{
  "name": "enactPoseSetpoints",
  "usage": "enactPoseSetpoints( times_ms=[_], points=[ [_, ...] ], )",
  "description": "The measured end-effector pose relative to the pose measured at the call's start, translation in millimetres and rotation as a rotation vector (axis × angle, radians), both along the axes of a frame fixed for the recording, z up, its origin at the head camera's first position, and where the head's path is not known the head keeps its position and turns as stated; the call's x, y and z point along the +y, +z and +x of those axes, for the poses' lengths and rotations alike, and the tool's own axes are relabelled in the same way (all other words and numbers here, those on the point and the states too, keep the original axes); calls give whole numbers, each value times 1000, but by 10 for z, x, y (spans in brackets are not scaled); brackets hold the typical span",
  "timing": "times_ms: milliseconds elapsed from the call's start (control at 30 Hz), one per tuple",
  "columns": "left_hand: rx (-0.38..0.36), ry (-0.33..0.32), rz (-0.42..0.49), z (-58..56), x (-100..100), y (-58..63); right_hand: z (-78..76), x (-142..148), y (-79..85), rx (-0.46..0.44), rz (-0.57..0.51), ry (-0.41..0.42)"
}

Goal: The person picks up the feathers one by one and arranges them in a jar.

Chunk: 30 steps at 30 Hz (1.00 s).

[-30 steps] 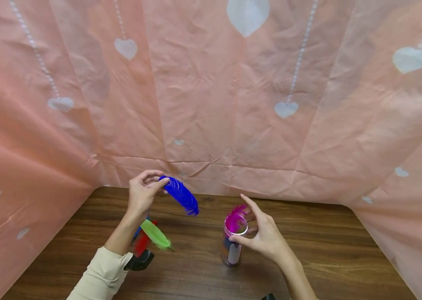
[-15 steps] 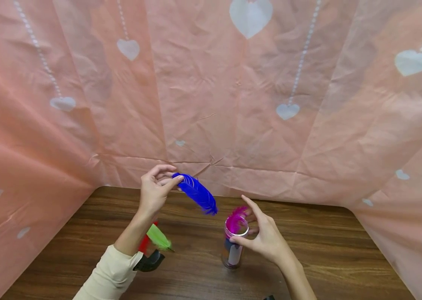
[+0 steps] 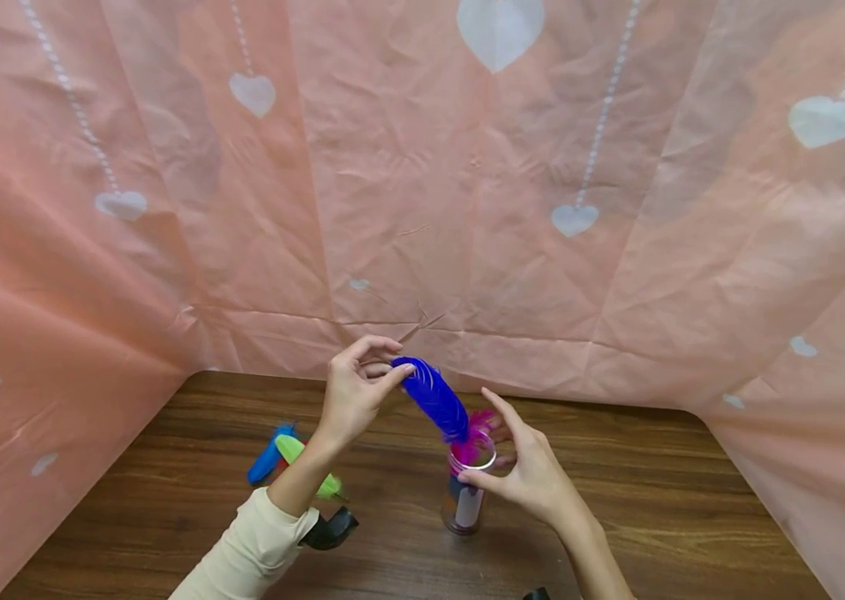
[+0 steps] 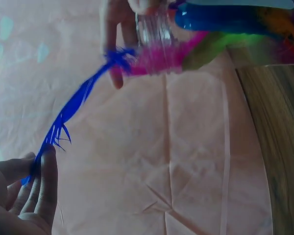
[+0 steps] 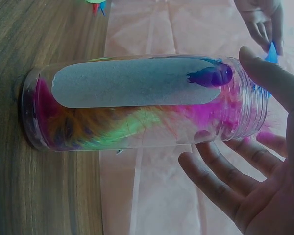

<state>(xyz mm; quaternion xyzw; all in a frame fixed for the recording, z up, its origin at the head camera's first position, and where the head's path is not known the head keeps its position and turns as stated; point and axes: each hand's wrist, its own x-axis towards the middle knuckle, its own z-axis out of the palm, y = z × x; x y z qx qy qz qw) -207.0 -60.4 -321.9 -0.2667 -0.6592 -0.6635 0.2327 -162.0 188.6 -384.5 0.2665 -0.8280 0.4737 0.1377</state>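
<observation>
My left hand (image 3: pixel 353 398) pinches one end of a deep blue feather (image 3: pixel 433 400) between thumb and fingers. The feather slants down to the right, its free tip at the mouth of a clear jar (image 3: pixel 463 521). The jar stands upright on the table, with a pale label (image 5: pixel 132 83) on its side. Inside are several feathers in pink, orange, green and blue, and a magenta feather (image 3: pixel 478 427) sticks out of the top. My right hand (image 3: pixel 535 475) steadies the jar's threaded neck, thumb on the near side and fingers around the other.
Left of the jar, on the wooden table (image 3: pixel 640 500), lie a blue feather (image 3: pixel 270 457), a green feather (image 3: pixel 291 449) and a mostly hidden red one, partly behind my left forearm. A pink curtain (image 3: pixel 392 208) with white hearts surrounds the table's back and sides.
My left hand has moved right with the deep blue feather, bringing its tip to the jar's mouth. The loose blue feather has come into fuller view. My right hand and the jar have stayed put.
</observation>
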Motion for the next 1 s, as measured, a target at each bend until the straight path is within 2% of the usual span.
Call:
enactPoseSetpoints(
  times_ms=[200, 333, 533, 800, 1000],
  points=[
    [93, 60, -124, 0, 88, -33, -6, -1, 15, -7, -1, 2],
    [184, 69, -203, 8, 127, -48, -8, 2, 20, -1, 7, 3],
    [330, 50, -321, 23, 201, -53, -10, 5, 13, -6, 10, 1],
    [564, -9, -544, 81, 260, 11, 1, 15, -2, -26, 2, 7],
    [655, -21, -653, 117, 310, 121, 3, 22, 3, -32, 2, 4]
  ],
)
